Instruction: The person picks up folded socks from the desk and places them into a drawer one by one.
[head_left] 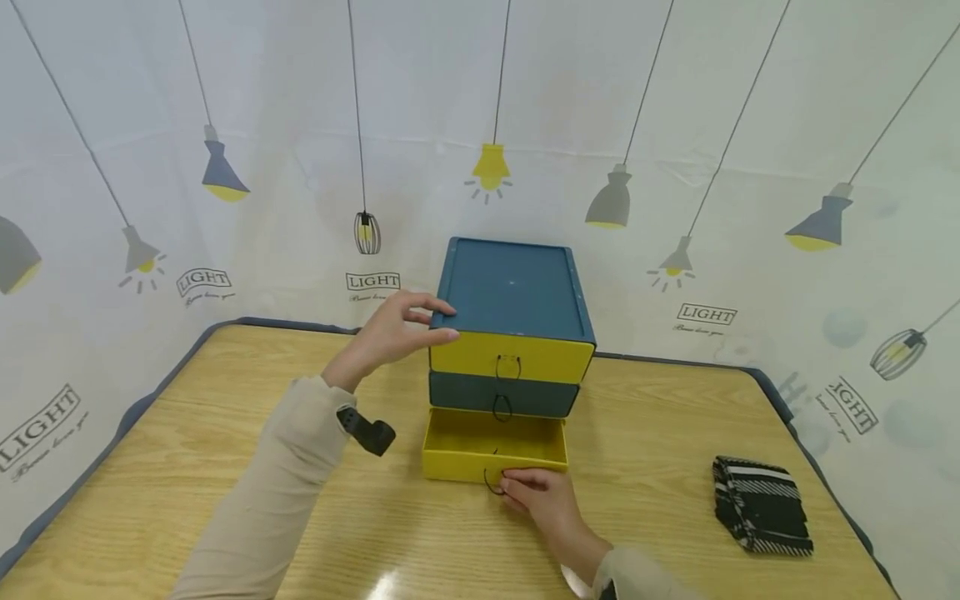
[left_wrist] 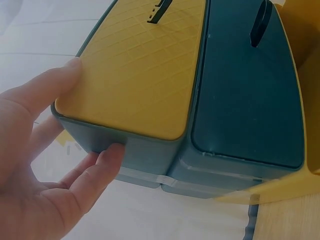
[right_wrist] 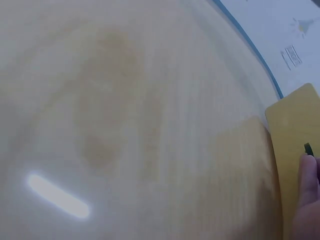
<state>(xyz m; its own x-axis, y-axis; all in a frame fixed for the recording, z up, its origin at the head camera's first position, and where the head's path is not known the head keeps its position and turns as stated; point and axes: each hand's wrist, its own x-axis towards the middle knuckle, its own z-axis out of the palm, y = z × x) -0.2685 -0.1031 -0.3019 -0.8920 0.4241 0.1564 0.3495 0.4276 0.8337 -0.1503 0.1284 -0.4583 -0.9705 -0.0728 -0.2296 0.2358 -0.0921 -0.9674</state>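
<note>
A small drawer cabinet with a blue top stands on the table. Its top drawer has a yellow front and its middle drawer a dark teal one; both are closed. The yellow bottom drawer is pulled out and its visible inside is bare. My left hand holds the cabinet's upper left front corner, thumb against the yellow front and fingers on the top and side. With thumb and fingers, my right hand pinches the dark loop handle of the bottom drawer.
A folded black-and-white patterned cloth lies on the wooden table at the right. Part of a pale object shows under the right wrist. Behind the table hangs a white curtain printed with lamps.
</note>
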